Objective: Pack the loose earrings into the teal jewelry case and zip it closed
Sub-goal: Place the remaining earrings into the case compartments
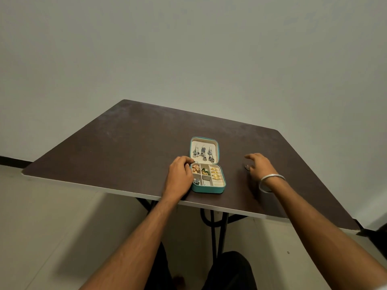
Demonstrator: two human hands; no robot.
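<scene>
Worktop: I see a dark brown worktop (129, 143) with a pale edge, on black folding legs (213, 227).
Room: a plain grey-white wall (188, 49) stands behind it, with a dark skirting strip at far left; the floor (41, 216) is pale.
Case: the teal jewelry case (207, 165) lies open near the worktop's near edge, lid flat toward the wall, tray toward me.
Lid: three silver drop earrings (203, 153) hang side by side on the cream lining.
Tray: cream dividers make small compartments; a rose-gold piece (195, 168) sits far left, a green and gold piece (205, 171) in the middle, and gold earrings (215, 173) line the right-hand column. A small silver piece (196, 181) lies in the near-left compartment.
Loose earring: one small silvery earring (247, 167) lies on the worktop right of the case, apart from it, just beside my right fingers.
Left hand: my left hand (180, 174) rests against the case's left side, knuckles up, fingers curled at the far-left corner of the tray; whether the grip pinches anything there I cannot tell.
Right hand: my right hand (259, 166) hovers low, palm down, fingers spread and relaxed, grip holding nothing.
Wrist: a silver bangle (270, 182) circles the right wrist.
Below: dark trousers (228, 271) show under the worktop.
</scene>
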